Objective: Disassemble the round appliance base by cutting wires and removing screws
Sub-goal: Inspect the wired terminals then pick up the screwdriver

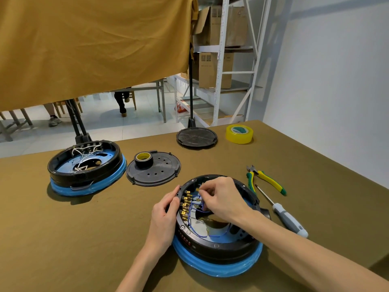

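Note:
A round black appliance base with a blue lower rim lies open in front of me, showing blue wires and a row of brass terminals along its left inner wall. My left hand grips the base's left rim. My right hand reaches inside, its fingertips pinching a wire or connector near the terminals. Green-and-yellow wire cutters and a grey-handled screwdriver lie on the table to the right of the base.
A second opened base with white wires sits at the left. A black cover plate carries a roll of black tape. Another black cover and a yellow tape roll lie at the back. The olive table ends at right.

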{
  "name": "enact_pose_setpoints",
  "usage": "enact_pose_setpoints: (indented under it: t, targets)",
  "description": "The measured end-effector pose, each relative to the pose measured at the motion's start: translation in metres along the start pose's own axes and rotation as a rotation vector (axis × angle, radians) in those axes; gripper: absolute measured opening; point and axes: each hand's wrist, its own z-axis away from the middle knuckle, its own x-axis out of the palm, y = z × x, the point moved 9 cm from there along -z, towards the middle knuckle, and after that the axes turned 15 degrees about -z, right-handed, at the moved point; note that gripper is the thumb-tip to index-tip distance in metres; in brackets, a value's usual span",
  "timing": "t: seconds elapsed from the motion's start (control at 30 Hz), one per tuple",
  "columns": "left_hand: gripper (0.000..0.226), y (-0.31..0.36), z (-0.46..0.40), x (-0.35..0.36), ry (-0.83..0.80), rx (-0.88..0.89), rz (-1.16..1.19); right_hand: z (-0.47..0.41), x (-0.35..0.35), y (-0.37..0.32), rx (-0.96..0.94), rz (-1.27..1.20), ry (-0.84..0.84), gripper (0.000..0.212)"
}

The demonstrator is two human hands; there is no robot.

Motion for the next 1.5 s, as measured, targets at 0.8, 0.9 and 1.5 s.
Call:
enact_pose_setpoints:
  t: [0.8,0.9,1.5]
  targets:
    - [0.042,0.009,0.004,0.009,0.200,-0.195,0.161,0.034,-0.160,0.077,0.326,-0.822,0.399,0.010]
    - [0.042,0.008,0.003,0.009,0.213,-0.197,0.176,0.042,-0.164,0.089,0.432,-1.214,0.395,0.010]
    - [0.044,0.004,-0.001,0.011,0.197,-0.150,0.202,0.043,-0.205,0.125,0.361,0.146,0.320,0.007]
